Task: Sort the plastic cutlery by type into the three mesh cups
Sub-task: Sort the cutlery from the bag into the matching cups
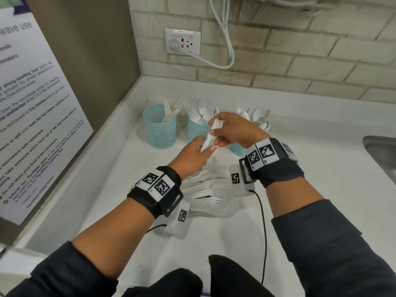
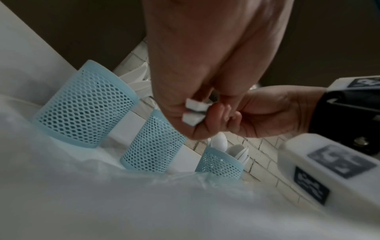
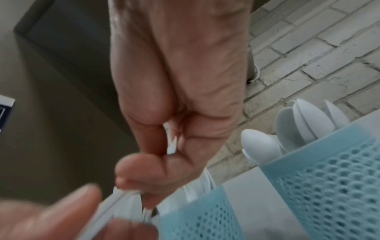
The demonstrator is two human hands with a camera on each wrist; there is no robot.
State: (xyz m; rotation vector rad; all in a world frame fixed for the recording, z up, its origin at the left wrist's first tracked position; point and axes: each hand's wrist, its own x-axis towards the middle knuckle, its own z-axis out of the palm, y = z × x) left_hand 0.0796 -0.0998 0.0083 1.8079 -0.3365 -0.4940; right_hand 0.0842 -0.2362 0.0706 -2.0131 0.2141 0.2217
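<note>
Three light-blue mesh cups stand in a row on the white counter: the left cup (image 1: 159, 127) holds knives, the middle cup (image 1: 196, 130) forks, and the right cup (image 1: 237, 150) spoons (image 1: 260, 117). Both hands hold a small bundle of white forks (image 1: 215, 126) in front of the middle cup, tines up. My right hand (image 1: 216, 135) grips the bundle near its upper part. My left hand (image 1: 202, 149) pinches the handle ends (image 2: 194, 104). The right wrist view shows the forks (image 3: 115, 201) between both hands beside the spoon cup (image 3: 329, 178). More loose cutlery (image 1: 205, 187) lies below the wrists.
The loose pile sits on a clear plastic bag (image 1: 214, 211). A steel sink (image 1: 381, 155) edges in at the right. A brown side wall with a notice panel (image 1: 32, 103) closes the left. A wall socket (image 1: 182, 41) with a white cable is on the brick wall behind.
</note>
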